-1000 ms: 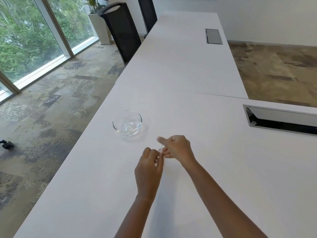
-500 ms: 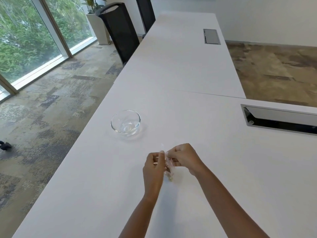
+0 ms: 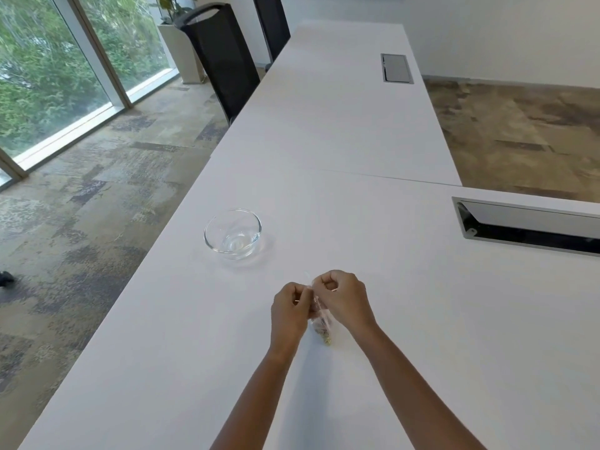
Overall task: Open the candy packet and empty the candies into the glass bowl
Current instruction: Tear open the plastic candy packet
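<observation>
A small clear candy packet [image 3: 321, 326] hangs between my two hands just above the white table [image 3: 422, 319], with yellowish candies gathered at its lower end. My left hand [image 3: 289, 311] pinches the packet's top edge from the left. My right hand [image 3: 342, 298] pinches the same edge from the right, fingers curled. The top of the packet is hidden by my fingers. An empty glass bowl [image 3: 232, 233] stands on the table, up and to the left of my hands, a short way off.
An open cable slot [image 3: 526, 227] is set into the table at the right, and a closed cable hatch [image 3: 396, 68] lies farther back. Two black chairs [image 3: 220, 56] stand along the table's left side. The table's left edge runs close to the bowl.
My hands have drawn back toward me from near the bowl and lifted the packet upright, so its candy-filled end now shows below my fingers. The bowl has not moved.
</observation>
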